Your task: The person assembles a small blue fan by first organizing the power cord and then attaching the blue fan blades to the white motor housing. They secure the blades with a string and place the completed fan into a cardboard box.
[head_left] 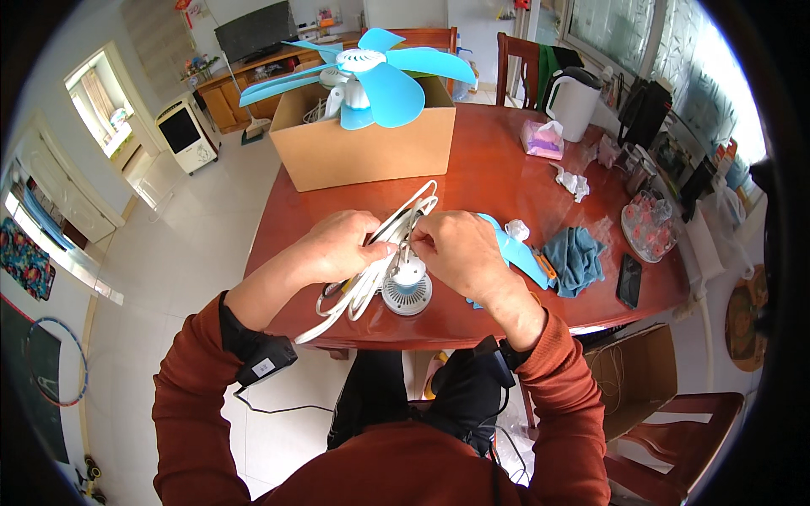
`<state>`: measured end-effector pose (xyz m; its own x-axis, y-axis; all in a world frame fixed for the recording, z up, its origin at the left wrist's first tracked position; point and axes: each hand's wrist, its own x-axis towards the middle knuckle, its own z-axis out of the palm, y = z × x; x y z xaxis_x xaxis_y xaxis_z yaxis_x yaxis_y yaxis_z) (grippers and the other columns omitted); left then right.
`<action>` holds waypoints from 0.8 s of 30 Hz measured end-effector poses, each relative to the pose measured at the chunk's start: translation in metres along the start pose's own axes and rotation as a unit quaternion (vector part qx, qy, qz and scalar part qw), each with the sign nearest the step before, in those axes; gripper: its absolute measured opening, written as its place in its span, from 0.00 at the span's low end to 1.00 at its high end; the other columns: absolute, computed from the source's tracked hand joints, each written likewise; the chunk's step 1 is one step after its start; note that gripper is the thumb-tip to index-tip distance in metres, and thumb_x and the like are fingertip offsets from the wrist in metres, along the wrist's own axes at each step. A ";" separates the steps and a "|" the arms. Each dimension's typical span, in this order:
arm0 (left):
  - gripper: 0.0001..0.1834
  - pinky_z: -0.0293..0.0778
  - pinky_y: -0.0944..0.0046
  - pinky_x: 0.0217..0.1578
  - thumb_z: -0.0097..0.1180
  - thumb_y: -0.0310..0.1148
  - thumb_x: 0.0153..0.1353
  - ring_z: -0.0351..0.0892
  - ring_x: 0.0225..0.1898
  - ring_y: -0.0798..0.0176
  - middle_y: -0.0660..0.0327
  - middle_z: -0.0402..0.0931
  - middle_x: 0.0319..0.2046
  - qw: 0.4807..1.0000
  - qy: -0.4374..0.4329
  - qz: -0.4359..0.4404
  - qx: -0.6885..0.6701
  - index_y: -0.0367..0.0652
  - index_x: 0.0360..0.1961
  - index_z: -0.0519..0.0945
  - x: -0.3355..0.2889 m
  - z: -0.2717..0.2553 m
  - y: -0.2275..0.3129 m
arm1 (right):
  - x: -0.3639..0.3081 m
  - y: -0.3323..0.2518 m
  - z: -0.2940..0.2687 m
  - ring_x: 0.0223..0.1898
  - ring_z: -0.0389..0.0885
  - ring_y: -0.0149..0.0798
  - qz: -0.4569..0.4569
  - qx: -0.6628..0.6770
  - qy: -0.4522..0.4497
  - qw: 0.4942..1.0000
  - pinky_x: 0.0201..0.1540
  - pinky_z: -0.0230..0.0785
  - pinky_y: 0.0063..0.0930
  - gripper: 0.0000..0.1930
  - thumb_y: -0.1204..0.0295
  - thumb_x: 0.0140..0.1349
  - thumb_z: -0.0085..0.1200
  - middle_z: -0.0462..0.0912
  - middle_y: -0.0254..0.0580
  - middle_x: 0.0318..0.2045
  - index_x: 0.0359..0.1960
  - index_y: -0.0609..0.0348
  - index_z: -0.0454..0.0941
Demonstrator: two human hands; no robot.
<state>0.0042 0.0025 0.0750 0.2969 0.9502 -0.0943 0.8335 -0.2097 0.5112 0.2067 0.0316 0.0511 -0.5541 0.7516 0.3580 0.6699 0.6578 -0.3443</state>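
from where i stand, the work sits low in the middle of the frame, just inside the table's near edge. the white cable (364, 281) is gathered in long loose loops that run slantwise from the lower left up past both hands, and the small fan motor (408, 291), white and pale blue with a vented round base, is upright right beside it.

the left hand (339, 244) is curled over the loops, thumb lying across toward the motor's top. the right hand (460, 250) has its thumb and forefinger drawn together just above the motor, seemingly pinching a thin bit of the cord or its fitting; the tips hide too much for me to say which.

to do this well, i'd let the left hand do the steadying, keeping the loops flat and bunched, while the right works only with its fingertips. i'd take it gently where the cord meets the motor, since a hard tug there could strain the joint or tip the motor over. the loops hang out toward the lower left, past the table (287, 282), so drawing them inward would spare a snag. the blue blade piece (525, 258), right of centre, lies near the right wrist, so i'd keep that elbow from sweeping sideways.
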 end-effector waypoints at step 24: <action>0.05 0.75 0.63 0.33 0.54 0.21 0.61 0.80 0.28 0.60 0.56 0.78 0.27 0.927 0.303 0.201 -0.092 0.36 0.34 0.82 0.010 0.017 -0.027 | 0.026 -0.003 -0.016 0.32 0.78 0.40 -0.193 -0.139 0.088 0.967 0.38 0.67 0.36 0.03 0.72 0.52 0.58 0.79 0.35 0.25 0.26 0.55 0.77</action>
<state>-0.0076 0.0137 0.0458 0.2034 0.7700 0.6047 0.6021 -0.5854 0.5429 0.1981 0.0485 0.0748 -0.7125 0.4168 0.5645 0.5512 0.8303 0.0826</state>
